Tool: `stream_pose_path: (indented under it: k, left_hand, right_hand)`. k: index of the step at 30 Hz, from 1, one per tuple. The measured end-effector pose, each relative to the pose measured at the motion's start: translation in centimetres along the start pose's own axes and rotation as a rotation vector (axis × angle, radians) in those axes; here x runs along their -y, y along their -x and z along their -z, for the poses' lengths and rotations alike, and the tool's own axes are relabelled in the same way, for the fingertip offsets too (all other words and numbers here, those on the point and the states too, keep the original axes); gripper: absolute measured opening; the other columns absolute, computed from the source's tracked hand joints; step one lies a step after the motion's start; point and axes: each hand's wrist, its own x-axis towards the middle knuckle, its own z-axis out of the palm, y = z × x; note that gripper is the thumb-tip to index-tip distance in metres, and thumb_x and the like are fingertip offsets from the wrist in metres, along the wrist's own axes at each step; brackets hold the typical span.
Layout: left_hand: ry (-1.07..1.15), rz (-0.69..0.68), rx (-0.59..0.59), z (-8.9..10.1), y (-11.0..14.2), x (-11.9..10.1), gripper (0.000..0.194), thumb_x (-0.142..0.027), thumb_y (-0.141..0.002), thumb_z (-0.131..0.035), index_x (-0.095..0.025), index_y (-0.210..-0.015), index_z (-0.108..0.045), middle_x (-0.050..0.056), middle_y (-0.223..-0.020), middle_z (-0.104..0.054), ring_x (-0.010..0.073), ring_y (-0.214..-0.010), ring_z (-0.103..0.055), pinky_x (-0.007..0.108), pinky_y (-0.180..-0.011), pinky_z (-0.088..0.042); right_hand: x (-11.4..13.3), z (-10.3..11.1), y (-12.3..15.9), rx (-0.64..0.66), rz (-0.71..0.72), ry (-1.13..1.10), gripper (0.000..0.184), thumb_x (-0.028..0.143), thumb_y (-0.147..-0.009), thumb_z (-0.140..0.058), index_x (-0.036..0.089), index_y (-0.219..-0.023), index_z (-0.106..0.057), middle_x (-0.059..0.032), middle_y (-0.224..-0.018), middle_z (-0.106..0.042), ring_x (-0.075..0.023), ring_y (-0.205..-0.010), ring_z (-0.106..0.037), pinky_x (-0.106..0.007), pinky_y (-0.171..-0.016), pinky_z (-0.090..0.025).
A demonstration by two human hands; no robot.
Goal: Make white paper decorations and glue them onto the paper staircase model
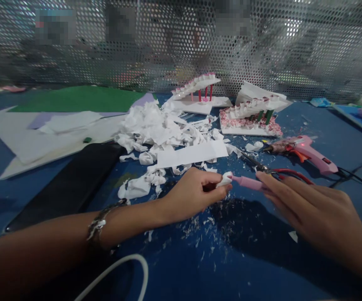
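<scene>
My left hand [196, 190] is closed in a pinch on a small crumpled white paper piece [226, 179]. From the other side my right hand [315, 213] grips a slim pink stick [249, 183], whose narrow end meets the paper piece. Whether the stick is a pen or a brush cannot be made out. Just beyond the hands lies a flat white paper strip [191, 154], on top of a heap of crumpled paper scraps [149, 125]. Red-handled scissors or pliers [264, 168] rest behind my right fingers, partly hidden by them.
A pink glue gun [312, 152] lies at right, its cable trailing off. Two small white stair-like models [196, 85] [256, 110] stand at the back. White boards [30, 138], a green sheet [74, 99] and a black flat object [68, 184] occupy the left. A white cable [118, 263] loops in front.
</scene>
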Motion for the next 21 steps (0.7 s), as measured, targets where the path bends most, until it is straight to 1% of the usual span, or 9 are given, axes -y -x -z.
stream_pose_path:
  k: [4, 7, 10, 12, 15, 18, 21]
  left_hand:
    - [0.012, 0.009, 0.008, -0.04, 0.07, 0.04, 0.044, -0.032, -0.083, -0.047, -0.016, -0.047, -0.028, -0.007, -0.037, -0.031, 0.0023, -0.033, -0.035, 0.014, -0.037, -0.027]
    - [0.029, 0.014, 0.011, -0.07, 0.07, 0.09, 0.043, -0.031, -0.083, -0.048, -0.016, -0.047, -0.030, -0.007, -0.038, -0.033, 0.0023, -0.033, -0.038, 0.014, -0.038, -0.028]
    - [0.021, 0.011, -0.008, -0.07, 0.03, 0.11, 0.044, -0.031, -0.083, -0.048, -0.016, -0.046, -0.029, -0.008, -0.036, -0.030, 0.0021, -0.032, -0.037, 0.014, -0.037, -0.027]
    - [0.027, 0.023, -0.003, -0.06, 0.03, 0.10, 0.043, -0.033, -0.084, -0.047, -0.015, -0.047, -0.034, -0.008, -0.036, -0.032, 0.0022, -0.031, -0.038, 0.013, -0.036, -0.028]
    - [0.044, 0.045, 0.024, -0.04, 0.07, 0.03, 0.040, -0.037, -0.085, -0.045, -0.014, -0.052, -0.046, -0.007, -0.037, -0.039, 0.0026, -0.031, -0.041, 0.013, -0.036, -0.031]
    - [0.043, 0.046, 0.041, -0.02, 0.09, -0.07, 0.040, -0.037, -0.086, -0.043, -0.014, -0.056, -0.051, -0.007, -0.037, -0.043, 0.0029, -0.032, -0.043, 0.012, -0.037, -0.033]
    - [0.047, 0.047, 0.061, 0.01, 0.11, -0.08, 0.041, -0.039, -0.088, -0.039, -0.014, -0.060, -0.055, -0.006, -0.036, -0.044, 0.0031, -0.032, -0.042, 0.012, -0.037, -0.033]
  right_hand:
    - [-0.04, 0.02, 0.13, -0.003, 0.001, 0.019, 0.036, 0.026, -0.087, -0.049, 0.018, -0.122, -0.046, 0.0009, -0.077, -0.067, -0.0108, -0.047, -0.053, -0.028, -0.046, -0.032]
    - [-0.06, 0.16, 0.21, -0.015, 0.044, -0.016, 0.038, 0.023, -0.086, -0.050, 0.018, -0.124, -0.044, 0.0020, -0.075, -0.066, -0.0110, -0.051, -0.054, -0.027, -0.049, -0.034]
    - [-0.09, 0.32, 0.29, 0.016, 0.027, 0.019, 0.039, 0.022, -0.085, -0.050, 0.018, -0.124, -0.045, 0.0014, -0.078, -0.066, -0.0107, -0.048, -0.051, -0.028, -0.047, -0.032]
    - [-0.10, 0.40, 0.33, 0.007, 0.022, 0.016, 0.041, 0.024, -0.085, -0.051, 0.018, -0.125, -0.044, 0.0010, -0.081, -0.067, -0.0106, -0.050, -0.052, -0.028, -0.049, -0.034]
    - [-0.08, 0.45, 0.29, -0.014, 0.036, 0.001, 0.039, 0.024, -0.085, -0.051, 0.018, -0.123, -0.045, 0.0023, -0.077, -0.066, -0.0102, -0.052, -0.053, -0.026, -0.050, -0.034]
    - [-0.05, 0.43, 0.14, -0.033, 0.001, 0.050, 0.036, 0.027, -0.086, -0.050, 0.019, -0.121, -0.048, 0.0028, -0.077, -0.066, -0.0092, -0.046, -0.050, -0.027, -0.046, -0.030]
    - [0.00, 0.35, -0.01, -0.039, -0.001, -0.004, 0.034, 0.028, -0.087, -0.049, 0.020, -0.120, -0.047, 0.0035, -0.076, -0.067, -0.0093, -0.048, -0.052, -0.025, -0.048, -0.033]
